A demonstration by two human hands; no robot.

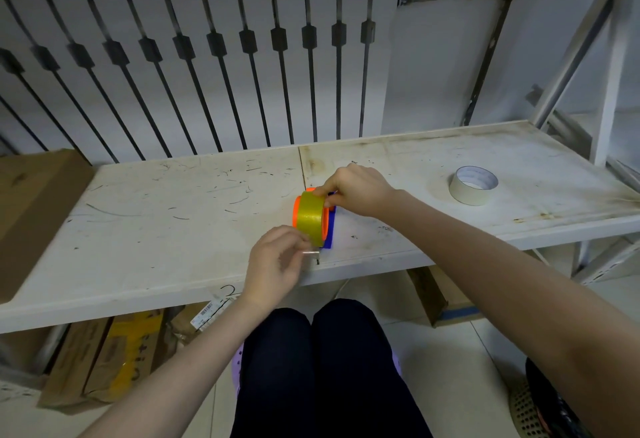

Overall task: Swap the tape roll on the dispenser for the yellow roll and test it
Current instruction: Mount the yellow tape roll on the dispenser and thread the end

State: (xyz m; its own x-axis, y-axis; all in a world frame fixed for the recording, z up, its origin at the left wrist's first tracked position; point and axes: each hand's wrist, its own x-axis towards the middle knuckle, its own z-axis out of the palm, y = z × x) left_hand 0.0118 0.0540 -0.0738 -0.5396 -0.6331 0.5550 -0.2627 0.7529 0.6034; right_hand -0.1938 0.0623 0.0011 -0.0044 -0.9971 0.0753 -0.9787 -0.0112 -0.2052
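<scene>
Head view: yellow roll (310,218) already sits on the dispenser (329,230). Right hand (355,190) clamps the dispenser's far end; left hand (277,257) pinches the tape end just below the roll. Judged step: testing. Next, draw tape across the cutter.

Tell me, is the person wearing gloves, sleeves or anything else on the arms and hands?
No. The left hand and right hand are bare, without gloves, and I see no rings, watch or bracelets. Both forearms are uncovered as far as the picture shows, so no sleeves appear. Dark trousers cover the legs.
</scene>
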